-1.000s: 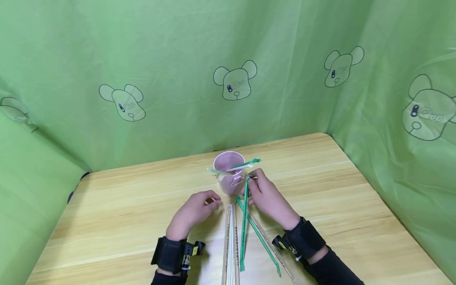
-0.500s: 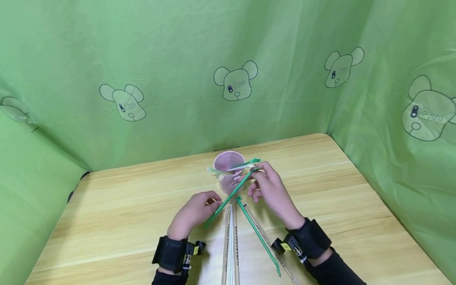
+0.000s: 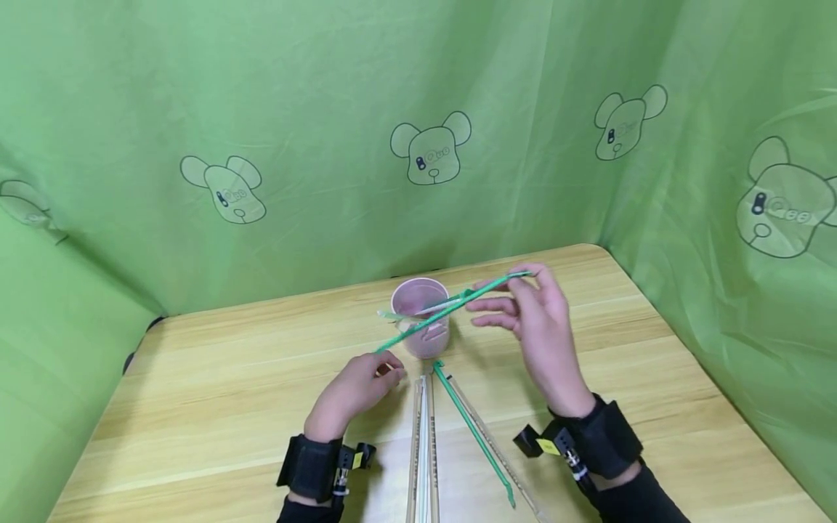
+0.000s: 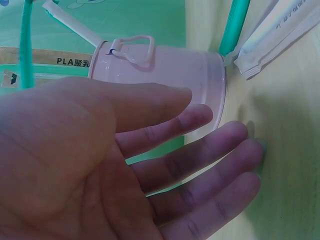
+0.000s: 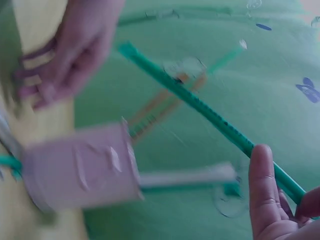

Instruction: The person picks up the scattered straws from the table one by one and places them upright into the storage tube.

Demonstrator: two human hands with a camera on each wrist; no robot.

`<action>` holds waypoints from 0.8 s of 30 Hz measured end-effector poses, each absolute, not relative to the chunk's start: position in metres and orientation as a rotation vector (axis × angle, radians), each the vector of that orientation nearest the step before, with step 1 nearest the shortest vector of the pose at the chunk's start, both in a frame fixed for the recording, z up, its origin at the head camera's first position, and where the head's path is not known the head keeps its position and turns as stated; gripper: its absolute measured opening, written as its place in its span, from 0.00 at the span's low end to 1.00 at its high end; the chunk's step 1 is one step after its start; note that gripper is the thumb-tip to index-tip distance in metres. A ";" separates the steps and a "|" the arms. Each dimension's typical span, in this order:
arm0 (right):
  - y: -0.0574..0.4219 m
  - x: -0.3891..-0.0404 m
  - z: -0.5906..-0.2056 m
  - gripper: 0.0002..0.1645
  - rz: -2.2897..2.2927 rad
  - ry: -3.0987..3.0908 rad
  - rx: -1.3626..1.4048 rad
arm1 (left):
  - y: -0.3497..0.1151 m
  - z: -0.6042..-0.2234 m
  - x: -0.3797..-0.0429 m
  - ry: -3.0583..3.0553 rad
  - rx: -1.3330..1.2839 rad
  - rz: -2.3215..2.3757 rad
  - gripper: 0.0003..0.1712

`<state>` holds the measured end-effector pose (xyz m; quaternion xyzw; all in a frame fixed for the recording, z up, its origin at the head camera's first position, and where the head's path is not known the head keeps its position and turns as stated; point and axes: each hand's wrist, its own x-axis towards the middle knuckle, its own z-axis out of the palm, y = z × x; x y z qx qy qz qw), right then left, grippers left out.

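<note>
Between thumb and index finger, my right hand [image 3: 548, 341] pinches one end of a green paper-wrapped straw [image 5: 215, 120]. That straw slants in the air across the front of a pink pail [image 3: 428, 347]; its lower end overlaps my left hand [image 3: 353, 388] in the head view. The left hand stays just left of the pail, fingers loosely bent, thumb apart, holding nothing in the left wrist view. Inside the pail lean several wrapped straws, including a white one [image 5: 190, 177] and brown ones. On the table nearby lies another green straw [image 3: 480, 439].
A brown wrapped straw [image 3: 500, 457] lies beside the green one. Further left, a white straw [image 3: 425, 450] and brown straws [image 3: 415, 457] point toward the front edge. Green curtain [image 3: 327, 145] printed with bear heads encloses the wooden table [image 3: 216, 407].
The right hand has lifted the green straw off the table area and moved up and right. Its straw has swung from nearly upright to a slant before the pail. The left hand stays put.
</note>
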<state>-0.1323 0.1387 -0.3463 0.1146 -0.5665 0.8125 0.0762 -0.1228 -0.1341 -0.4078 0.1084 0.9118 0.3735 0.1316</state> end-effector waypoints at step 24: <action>0.122 -0.141 -0.364 0.07 1.598 -2.170 0.663 | -0.131 -0.406 -0.120 2.668 0.294 1.041 0.09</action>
